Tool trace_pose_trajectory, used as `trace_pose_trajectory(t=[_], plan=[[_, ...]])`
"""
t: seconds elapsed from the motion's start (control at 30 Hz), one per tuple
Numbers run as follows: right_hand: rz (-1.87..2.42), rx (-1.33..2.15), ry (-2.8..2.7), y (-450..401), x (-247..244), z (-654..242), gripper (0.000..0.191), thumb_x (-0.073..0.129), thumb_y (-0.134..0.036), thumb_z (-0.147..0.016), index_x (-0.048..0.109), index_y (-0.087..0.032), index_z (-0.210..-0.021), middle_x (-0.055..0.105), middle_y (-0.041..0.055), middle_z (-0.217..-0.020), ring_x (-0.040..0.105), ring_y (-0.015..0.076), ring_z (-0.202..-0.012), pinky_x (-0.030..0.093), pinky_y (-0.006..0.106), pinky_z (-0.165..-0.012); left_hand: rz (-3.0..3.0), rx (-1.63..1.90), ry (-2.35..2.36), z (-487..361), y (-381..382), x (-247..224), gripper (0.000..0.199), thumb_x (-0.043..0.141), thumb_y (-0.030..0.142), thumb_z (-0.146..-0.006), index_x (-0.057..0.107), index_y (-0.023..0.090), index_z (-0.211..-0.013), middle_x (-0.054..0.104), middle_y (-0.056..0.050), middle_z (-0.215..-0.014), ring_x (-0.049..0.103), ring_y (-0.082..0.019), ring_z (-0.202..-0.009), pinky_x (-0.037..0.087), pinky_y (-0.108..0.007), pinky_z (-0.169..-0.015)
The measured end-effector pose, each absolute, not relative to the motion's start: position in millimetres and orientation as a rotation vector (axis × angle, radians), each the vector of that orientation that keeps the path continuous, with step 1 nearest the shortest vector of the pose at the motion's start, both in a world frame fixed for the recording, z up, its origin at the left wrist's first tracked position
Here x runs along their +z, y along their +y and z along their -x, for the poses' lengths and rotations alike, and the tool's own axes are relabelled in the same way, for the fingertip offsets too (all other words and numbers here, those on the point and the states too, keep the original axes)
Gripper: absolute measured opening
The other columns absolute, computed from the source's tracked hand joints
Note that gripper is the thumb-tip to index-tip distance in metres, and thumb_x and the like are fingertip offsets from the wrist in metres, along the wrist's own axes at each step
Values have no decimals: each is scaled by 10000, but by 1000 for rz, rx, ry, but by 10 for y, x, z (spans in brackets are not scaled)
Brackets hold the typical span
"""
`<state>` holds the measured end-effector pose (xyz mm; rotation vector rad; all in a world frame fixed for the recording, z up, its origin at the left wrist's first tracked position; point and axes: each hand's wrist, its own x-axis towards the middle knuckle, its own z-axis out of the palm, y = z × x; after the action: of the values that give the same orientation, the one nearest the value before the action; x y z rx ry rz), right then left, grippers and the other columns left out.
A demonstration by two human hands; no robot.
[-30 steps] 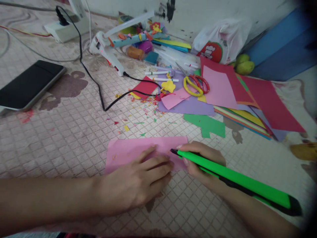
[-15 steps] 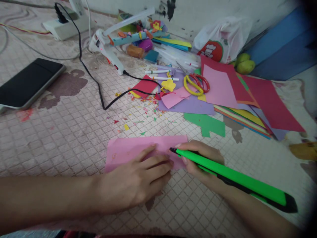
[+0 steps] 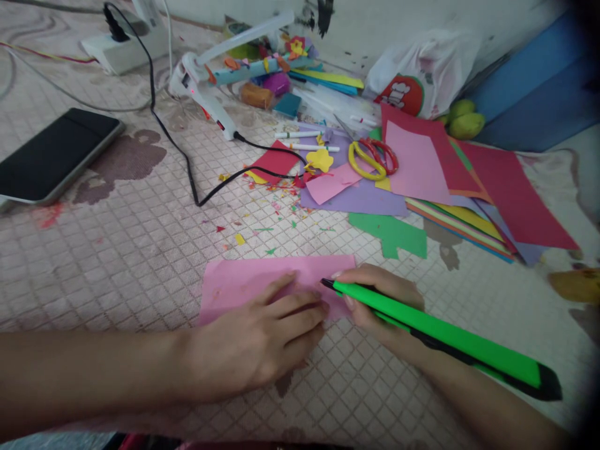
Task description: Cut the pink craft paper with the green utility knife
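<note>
A pink sheet of paper point(image 3: 248, 281) lies on the patterned cloth in front of me. My left hand point(image 3: 276, 334) rests flat on its lower part, fingers spread and pointing right. Between thumb and fingers, close to its narrow black tip, my right hand point(image 3: 382, 300) grips a long green tool with black ends point(image 3: 440, 331) the way one holds a pen. Its tip is over the right part of the pink sheet; whether it touches the paper I cannot tell. The tool's exact kind is unclear. Its rear end slants toward the lower right above my forearm.
Scissors point(image 3: 372, 159) lie on coloured papers point(image 3: 417, 162) beyond my right hand. A white glue gun point(image 3: 206, 100), its black cord point(image 3: 190, 169), a power strip point(image 3: 124, 50) and a phone point(image 3: 59, 156) are further left. Paper scraps point(image 3: 240, 239) and a green cut-out point(image 3: 394, 236) lie past the sheet.
</note>
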<state>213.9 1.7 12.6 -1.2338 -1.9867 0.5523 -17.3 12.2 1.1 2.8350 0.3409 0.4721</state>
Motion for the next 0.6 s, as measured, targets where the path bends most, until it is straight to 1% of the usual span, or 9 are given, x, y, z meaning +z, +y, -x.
trace_pose_trajectory(t=[0.1,0.37,0.6], plan=[[1225,555,-1983,15,113,-2144,207,563,-125,-818,654,-261,-945,742,-7,-836,694,144,-712,565,269,-627,-2837,486,341,175,119,2,330,363,167,-1017,563,125,-1276,577,-107,-1326,483,-231,-1290,260,-488,-1167],[1214,571,-1983,14,103,-2150,217,564,-117,-825,648,-266,-960,739,-10,-847,686,137,-730,559,267,-644,-2879,416,345,191,110,5,326,384,220,-1025,558,135,-1287,547,-80,-1368,449,-242,-1315,212,-482,-1186],[1224,604,-1991,2,76,-2175,227,565,-128,-836,643,-282,-985,732,-10,-873,680,148,-752,550,292,-660,-2852,445,346,177,117,-6,328,390,255,-1028,567,126,-1272,555,-92,-1355,466,-245,-1298,225,-500,-1175]])
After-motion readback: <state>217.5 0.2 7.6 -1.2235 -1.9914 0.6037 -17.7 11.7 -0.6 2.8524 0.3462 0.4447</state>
